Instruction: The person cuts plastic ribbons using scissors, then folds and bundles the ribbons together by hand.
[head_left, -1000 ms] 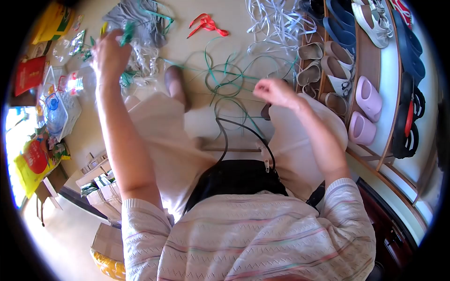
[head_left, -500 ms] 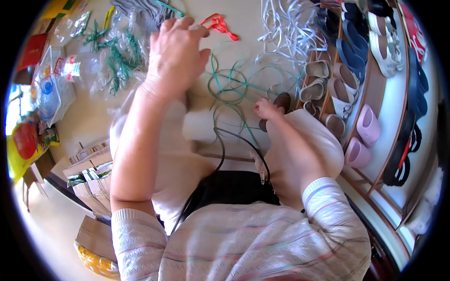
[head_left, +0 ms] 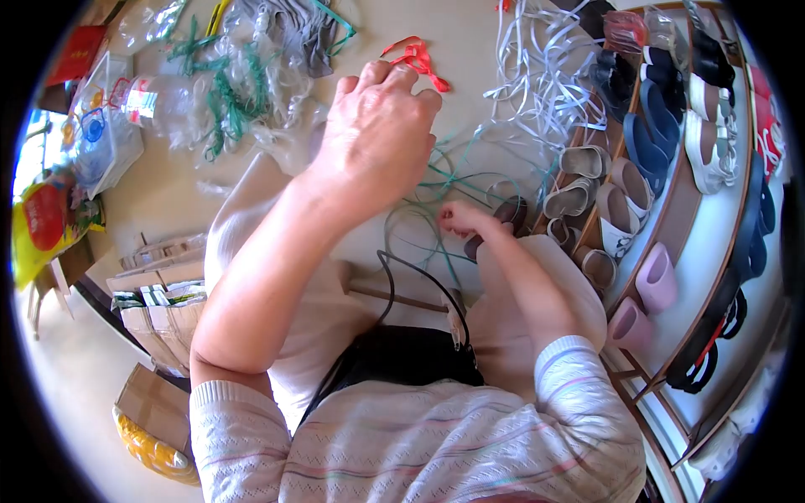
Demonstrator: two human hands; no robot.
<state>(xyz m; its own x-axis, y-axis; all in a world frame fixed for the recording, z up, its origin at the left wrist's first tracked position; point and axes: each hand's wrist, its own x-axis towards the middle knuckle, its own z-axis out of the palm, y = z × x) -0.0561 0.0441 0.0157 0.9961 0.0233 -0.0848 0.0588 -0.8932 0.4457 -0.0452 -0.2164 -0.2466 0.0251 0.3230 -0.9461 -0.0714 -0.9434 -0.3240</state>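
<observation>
My left hand point(head_left: 377, 138) is raised over the floor, back of the hand up. Its fingers are curled under, so anything inside them is hidden. Just beyond its knuckles lies a red ribbon point(head_left: 417, 60). Lower and to the right, my right hand point(head_left: 464, 220) is a closed fist near my right knee, beside a brown shoe point(head_left: 511, 211). Thin green straps point(head_left: 419, 233) lie in loose loops on the floor around and behind both hands. Whether a strap passes through the right fist cannot be made out.
White ribbons point(head_left: 545, 80) are heaped at the upper right. A shoe rack point(head_left: 683, 180) with sandals and slippers runs down the right. Clear plastic and green netting point(head_left: 239, 92), a plastic bottle point(head_left: 155, 101), a white basket point(head_left: 109, 155) and cardboard boxes point(head_left: 163, 327) stand at left.
My left hand has moved right and down in view, and its fingers look more curled. My right hand has shifted slightly left and down. The whole view has also turned a little.
</observation>
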